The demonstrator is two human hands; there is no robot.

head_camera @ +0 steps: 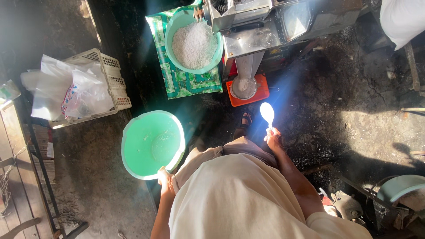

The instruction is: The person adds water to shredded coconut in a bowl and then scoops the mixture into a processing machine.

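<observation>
An empty mint-green basin is held by its near rim in the left hand, the grip closed on the rim's edge at the lower right of the basin, which hangs above the dark floor just left of the person's legs. A white plastic spoon is held upright in the right hand, the grip clamped around its handle, with the bowl of the spoon lit brightly by the sun. A pale, cream-coloured garment is worn by the person, and a sandalled foot is seen beyond its hem.

Ahead of the person, a second green basin filled with white shredded flakes is set on a green patterned mat, directly beside a metal grinding machine. Under the machine's chute, a small metal pot is placed on an orange stool. To the left, a white plastic crate stuffed with clear and white plastic bags is seen, well apart from the held basin. A wooden bench is visible at the far left edge
</observation>
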